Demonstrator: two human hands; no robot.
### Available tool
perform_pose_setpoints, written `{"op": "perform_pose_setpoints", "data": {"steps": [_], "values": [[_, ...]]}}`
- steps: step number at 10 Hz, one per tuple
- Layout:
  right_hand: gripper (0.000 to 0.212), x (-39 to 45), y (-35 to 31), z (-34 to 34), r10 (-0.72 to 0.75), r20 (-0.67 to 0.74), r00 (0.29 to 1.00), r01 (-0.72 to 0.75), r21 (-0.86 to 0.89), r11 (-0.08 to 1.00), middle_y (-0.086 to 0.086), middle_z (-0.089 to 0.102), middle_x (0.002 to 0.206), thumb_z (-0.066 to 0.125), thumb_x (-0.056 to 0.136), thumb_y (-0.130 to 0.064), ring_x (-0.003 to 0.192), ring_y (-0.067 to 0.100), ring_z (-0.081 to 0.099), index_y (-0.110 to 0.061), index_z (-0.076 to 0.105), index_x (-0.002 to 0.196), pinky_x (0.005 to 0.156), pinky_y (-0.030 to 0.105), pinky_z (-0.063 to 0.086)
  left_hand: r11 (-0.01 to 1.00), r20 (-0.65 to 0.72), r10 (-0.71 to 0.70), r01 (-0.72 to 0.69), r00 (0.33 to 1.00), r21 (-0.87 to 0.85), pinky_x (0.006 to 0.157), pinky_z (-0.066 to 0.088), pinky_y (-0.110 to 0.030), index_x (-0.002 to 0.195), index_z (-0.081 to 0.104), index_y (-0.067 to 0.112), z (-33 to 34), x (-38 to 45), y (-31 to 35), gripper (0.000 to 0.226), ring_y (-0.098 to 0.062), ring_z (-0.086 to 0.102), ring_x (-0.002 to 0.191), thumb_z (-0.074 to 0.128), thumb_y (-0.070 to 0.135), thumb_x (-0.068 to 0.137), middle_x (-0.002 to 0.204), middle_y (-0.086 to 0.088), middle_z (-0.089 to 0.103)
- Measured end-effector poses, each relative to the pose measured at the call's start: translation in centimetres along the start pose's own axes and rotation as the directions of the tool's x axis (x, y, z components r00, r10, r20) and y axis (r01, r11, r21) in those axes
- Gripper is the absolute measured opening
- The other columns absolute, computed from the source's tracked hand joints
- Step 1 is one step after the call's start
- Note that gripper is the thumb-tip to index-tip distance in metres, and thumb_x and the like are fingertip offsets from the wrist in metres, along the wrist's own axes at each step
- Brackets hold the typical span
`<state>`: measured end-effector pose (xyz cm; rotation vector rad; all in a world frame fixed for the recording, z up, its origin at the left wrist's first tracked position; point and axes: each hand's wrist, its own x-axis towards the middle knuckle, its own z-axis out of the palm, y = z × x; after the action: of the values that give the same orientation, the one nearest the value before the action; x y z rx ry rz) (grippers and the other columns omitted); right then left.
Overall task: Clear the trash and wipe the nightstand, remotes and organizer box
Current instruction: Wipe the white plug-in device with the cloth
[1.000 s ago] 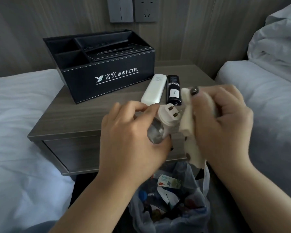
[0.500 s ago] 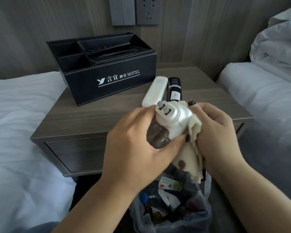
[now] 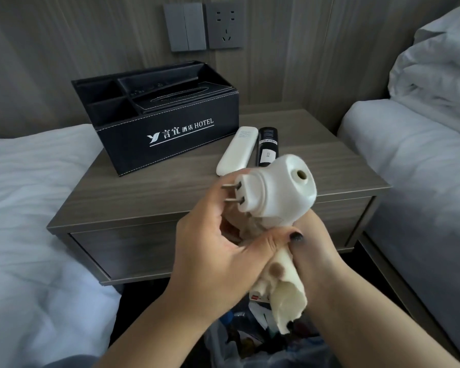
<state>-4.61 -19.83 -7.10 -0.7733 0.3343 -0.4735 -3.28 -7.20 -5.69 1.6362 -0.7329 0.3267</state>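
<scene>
White plastic, glossy, forms the plug-in device held up in front of the nightstand, its two metal prongs pointing left and a round hole showing on its upper face. The left hand curls around the device's lower part, thumb with a dark nail laid across toward the right. The right hand sits just beside and partly behind the left, gripping a cream cloth that is bunched against the underside of the device and hangs down below both hands. Beyond the hands, a white remote and a black remote lie side by side on the nightstand, with the black organizer box farther back to the left. Directly beneath the hands is a trash bag with scraps inside.
</scene>
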Motion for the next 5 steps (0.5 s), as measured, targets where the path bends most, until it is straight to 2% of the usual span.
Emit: {"op": "perform_pose_setpoints", "data": {"steps": [1, 2, 3, 4, 5], "values": [[0.026, -0.9, -0.8, 0.5, 0.471, 0.342, 0.813, -0.464, -0.106, 0.879, 0.017, 0.055, 0.079, 0.044, 0.088, -0.015, 0.066, 0.025, 0.059, -0.002, 0.064, 0.097, 0.054, 0.027, 0.052, 0.996, -0.02, 0.001, 0.001, 1.0, 0.091, 0.074, 0.054, -0.016, 0.108, 0.052, 0.053, 0.0, 0.4, -0.5, 0.06, 0.002, 0.068, 0.092, 0.086, 0.048, 0.058, 0.105, 0.029, 0.067], [0.026, -1.1, -2.4, 0.6, 0.492, 0.286, 0.822, -0.434, -0.245, 0.867, 0.02, 0.057, 0.09, 0.054, 0.071, -0.01, 0.081, 0.032, 0.058, -0.003, 0.067, 0.093, 0.067, 0.035, 0.051, 0.995, -0.042, -0.011, 0.015, 0.999, 0.099, 0.077, 0.047, -0.006, 0.107, 0.048, 0.061, 0.9, 0.8, -0.2, 0.063, 0.009, 0.063, 0.099, 0.082, 0.052, 0.056, 0.109, 0.036, 0.063], [0.02, -0.6, -4.0, 0.4, 0.45, 0.262, 0.854, -0.368, -0.308, 0.877, 0.021, 0.061, 0.083, 0.049, 0.08, -0.008, 0.079, 0.034, 0.061, -0.002, 0.068, 0.085, 0.077, 0.044, 0.053, 0.994, -0.085, -0.009, 0.019, 0.996, 0.109, 0.074, 0.045, -0.003, 0.104, 0.049, 0.057, 2.3, 1.6, 0.1, 0.064, 0.011, 0.063, 0.096, 0.086, 0.053, 0.052, 0.106, 0.036, 0.063], [0.035, 0.6, -4.6, -1.1, 0.4, 0.155, 0.903, -0.312, -0.403, 0.861, 0.025, 0.066, 0.085, 0.059, 0.068, -0.018, 0.083, 0.04, 0.064, 0.005, 0.071, 0.092, 0.089, 0.053, 0.051, 0.994, -0.225, -0.051, 0.071, 0.973, 0.079, 0.075, 0.048, -0.008, 0.101, 0.051, 0.042, 3.4, 2.9, -0.5, 0.067, 0.007, 0.065, 0.093, 0.093, 0.045, 0.049, 0.1, 0.019, 0.069], [0.038, 1.8, -5.8, -2.1, 0.198, 0.101, 0.975, -0.127, -0.481, 0.867, 0.019, 0.071, 0.092, 0.058, 0.075, -0.035, 0.095, 0.044, 0.067, -0.004, 0.072, 0.092, 0.09, 0.058, 0.052, 0.984, -0.28, -0.179, 0.164, 0.943, -0.075, 0.08, 0.057, -0.025, 0.102, 0.048, 0.042, 4.7, 4.8, -0.8, 0.07, -0.001, 0.066, 0.095, 0.095, 0.032, 0.052, 0.108, 0.009, 0.065]]}}
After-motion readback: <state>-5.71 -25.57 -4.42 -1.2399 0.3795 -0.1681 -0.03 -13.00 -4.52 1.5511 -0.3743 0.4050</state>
